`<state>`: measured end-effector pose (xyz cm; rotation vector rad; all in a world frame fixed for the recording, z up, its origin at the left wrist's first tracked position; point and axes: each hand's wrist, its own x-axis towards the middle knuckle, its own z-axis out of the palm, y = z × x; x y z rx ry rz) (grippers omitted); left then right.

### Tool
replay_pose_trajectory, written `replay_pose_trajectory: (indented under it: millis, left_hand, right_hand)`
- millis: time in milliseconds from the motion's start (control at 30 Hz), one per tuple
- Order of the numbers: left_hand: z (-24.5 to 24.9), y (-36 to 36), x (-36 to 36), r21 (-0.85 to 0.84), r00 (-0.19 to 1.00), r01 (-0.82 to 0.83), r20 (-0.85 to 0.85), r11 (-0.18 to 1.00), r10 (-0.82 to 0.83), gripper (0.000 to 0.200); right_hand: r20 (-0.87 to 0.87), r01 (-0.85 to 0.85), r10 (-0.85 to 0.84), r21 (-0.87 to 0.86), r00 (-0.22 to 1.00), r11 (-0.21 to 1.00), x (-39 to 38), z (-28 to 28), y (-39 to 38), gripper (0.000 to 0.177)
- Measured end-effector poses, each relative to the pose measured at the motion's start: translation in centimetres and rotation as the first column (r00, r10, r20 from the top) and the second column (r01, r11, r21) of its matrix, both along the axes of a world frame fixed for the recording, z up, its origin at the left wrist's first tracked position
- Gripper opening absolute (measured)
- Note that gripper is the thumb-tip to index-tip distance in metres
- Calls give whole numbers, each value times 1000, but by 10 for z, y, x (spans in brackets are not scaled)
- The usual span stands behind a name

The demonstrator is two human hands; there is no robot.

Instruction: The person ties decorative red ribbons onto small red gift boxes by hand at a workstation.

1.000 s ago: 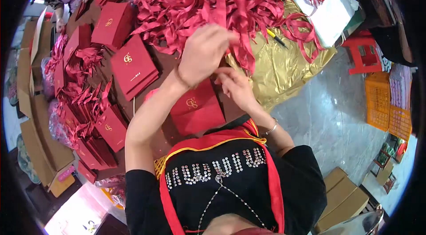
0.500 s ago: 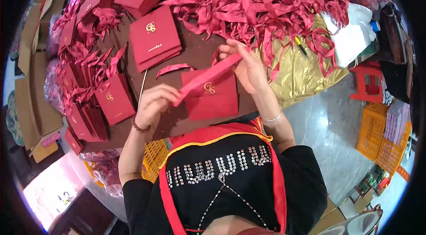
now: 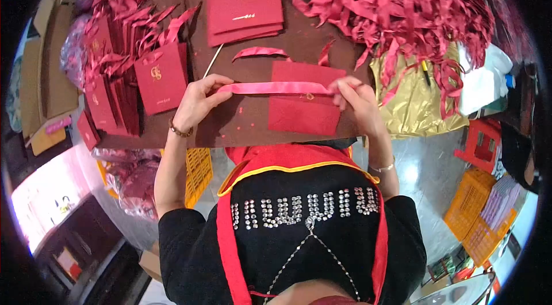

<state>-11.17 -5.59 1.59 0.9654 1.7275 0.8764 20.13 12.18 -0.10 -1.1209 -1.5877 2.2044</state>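
Note:
A bright red ribbon (image 3: 279,88) is stretched almost level between my hands. My left hand (image 3: 197,102) pinches its left end between thumb and fingers. At the other end, my right hand (image 3: 357,100) closes its fingertips on the ribbon; they are slightly blurred. Below the ribbon lies a flat dark red paper bag (image 3: 303,116) with a gold logo, partly covered by the ribbon. Two short ribbon pieces, one a curved strip (image 3: 260,52), show just beyond the bag. A stack of red bags (image 3: 244,6) with gold print lies farther back.
A large heap of loose red ribbons (image 3: 397,6) covers the back right of the brown table (image 3: 230,126). Bags with ribbon handles (image 3: 161,77) stand at left. Gold sheeting (image 3: 411,112) with a yellow-black pen (image 3: 426,73) lies right. Orange crates (image 3: 468,190) sit on the floor.
The ribbon has gone from slanting to nearly level. My right hand has come down beside the bag, and the hands are farther apart. The whole view has shifted.

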Motion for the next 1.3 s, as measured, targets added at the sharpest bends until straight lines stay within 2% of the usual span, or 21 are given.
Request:
replay_pose_trajectory:
  millis: [33,67,100,133,167,200,267,333,367,400,433,500,633,700,833,900,933,1000,1133,1233,1300]
  left_hand:
    - [2,-3,0,-38,996,-21,91,999,25,22]
    - [2,-6,-2,-46,995,-32,94,998,36,22]
    - [0,-8,-2,16,991,56,-120,998,-54,25]
    - [-1,-11,-3,56,934,158,-334,986,-131,28]
    - [1,-10,-1,101,796,290,-577,952,-182,25]
    - [5,-7,4,97,801,284,-571,954,-180,25]
    - [13,2,18,198,401,430,-916,881,10,23]
    - [14,-5,25,241,384,341,-918,909,99,17]
    - [11,-12,28,273,501,172,-852,947,154,16]
    - [7,-17,30,279,597,-4,-770,960,226,16]
    - [3,-20,34,180,639,-110,-740,977,209,16]
    - [-5,-18,40,151,589,-134,-782,979,201,18]
    - [-19,-15,45,196,473,-127,-849,972,233,19]
    - [-24,-14,50,268,452,-151,-837,951,308,15]
    - [-21,-1,59,212,444,-125,-862,969,246,13]
    - [-27,2,61,260,463,-76,-846,963,265,13]
    - [-31,3,63,303,485,-27,-830,953,277,13]
    - [-35,-2,66,312,507,1,-819,950,268,16]
    - [-28,-13,66,225,461,-214,-835,951,301,35]
    - [-26,-17,62,189,401,-258,-871,948,282,38]
    - [-24,-16,63,140,441,-282,-860,949,258,38]
  right_hand:
    - [2,-14,14,-10,1000,1000,5,-1,-3,23]
    - [60,-40,34,104,998,994,11,-3,-7,22]
    - [120,-71,46,215,992,974,14,-3,-12,21]
    - [124,-78,52,209,991,975,15,1,-16,21]
    - [241,-181,82,425,967,887,16,10,-17,21]
    - [358,-298,84,601,930,741,16,19,-17,23]
    - [421,-320,54,594,905,738,12,33,-13,24]
    - [519,-342,-28,603,854,721,6,39,-5,27]
    - [400,-235,-92,692,912,683,0,32,-5,24]
    - [401,-240,-84,689,912,684,-10,29,-1,24]
    - [282,-222,-28,808,959,545,-23,26,4,21]
    - [135,-158,107,957,985,244,-49,18,8,19]
    - [216,-233,124,962,969,145,-76,3,11,21]
    - [363,-377,138,921,921,95,-76,2,10,20]
    - [384,-400,146,910,912,105,-74,8,8,20]
    - [349,-429,279,845,895,319,-72,9,10,20]
    - [351,-428,273,846,896,318,-71,11,12,20]
    - [233,-442,382,596,894,671,-68,15,16,19]
    - [192,-414,371,532,908,739,-60,11,19,21]
    - [261,-454,375,406,889,793,-57,10,21,22]
    - [227,-450,390,382,892,807,-57,8,20,22]
